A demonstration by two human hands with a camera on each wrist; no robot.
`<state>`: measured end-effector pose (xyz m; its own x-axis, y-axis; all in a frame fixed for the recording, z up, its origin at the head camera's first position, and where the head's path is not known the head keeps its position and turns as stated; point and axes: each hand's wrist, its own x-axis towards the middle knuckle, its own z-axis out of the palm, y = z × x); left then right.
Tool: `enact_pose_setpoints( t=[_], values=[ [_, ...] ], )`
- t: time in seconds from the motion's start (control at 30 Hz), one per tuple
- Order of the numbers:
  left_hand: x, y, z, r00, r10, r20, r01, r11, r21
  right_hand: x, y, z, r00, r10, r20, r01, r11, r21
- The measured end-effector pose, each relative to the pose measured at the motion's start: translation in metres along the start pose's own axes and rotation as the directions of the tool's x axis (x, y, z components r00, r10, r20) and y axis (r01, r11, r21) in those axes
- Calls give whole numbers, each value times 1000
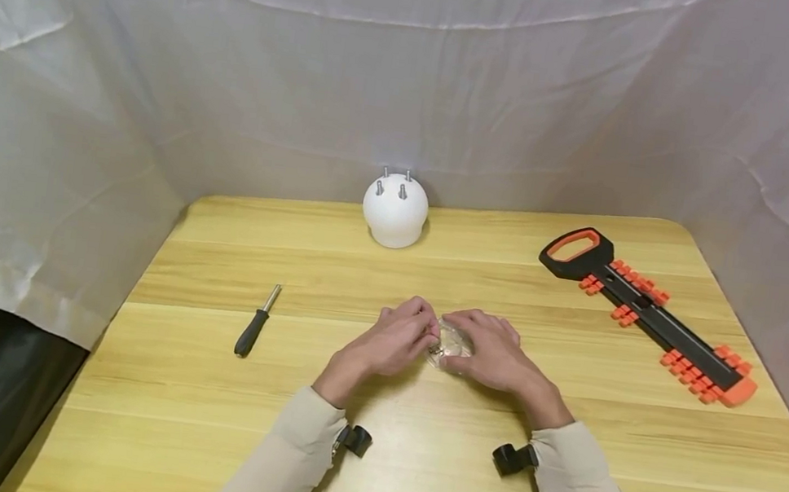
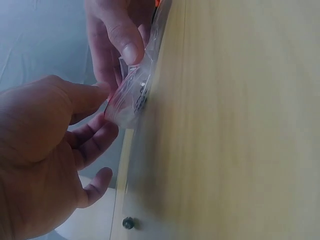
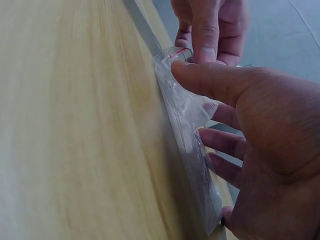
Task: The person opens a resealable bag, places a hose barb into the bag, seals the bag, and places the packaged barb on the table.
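Hands together at mid-worktop (image 1: 425,479): left hand (image 1: 392,340) pinches the red-lined edge of a bag (image 3: 187,130) between thumb and fingers; right hand (image 1: 495,357) grips its side, thumb over the film. Bag clear, thin, crinkled plastic, lying along pale wood grain; small dark bits (image 2: 141,100) show through. Driver (image 1: 251,333) to the left: black handle, slim bright metal shaft. Near the back edge, a smooth white globe (image 1: 393,220) with four metal pegs on top. At right, a long black rack (image 1: 679,338), orange clips along both sides, looped handle.
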<state>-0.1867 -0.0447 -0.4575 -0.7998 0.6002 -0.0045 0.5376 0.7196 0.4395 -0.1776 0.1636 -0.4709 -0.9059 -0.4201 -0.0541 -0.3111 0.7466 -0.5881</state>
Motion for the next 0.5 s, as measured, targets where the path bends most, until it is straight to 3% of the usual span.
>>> enact_pose_setpoints(
  t=[0.27, 0.5],
  values=[
    [0, 1, 2, 1000, -3, -1, 3, 999, 38, 0, 0, 0, 1000, -2, -6, 2, 1000, -2],
    [-12, -1, -6, 999, 13, -47, -11, 999, 39, -2, 0, 0, 1000, -1, -5, 0, 1000, -18]
  ],
)
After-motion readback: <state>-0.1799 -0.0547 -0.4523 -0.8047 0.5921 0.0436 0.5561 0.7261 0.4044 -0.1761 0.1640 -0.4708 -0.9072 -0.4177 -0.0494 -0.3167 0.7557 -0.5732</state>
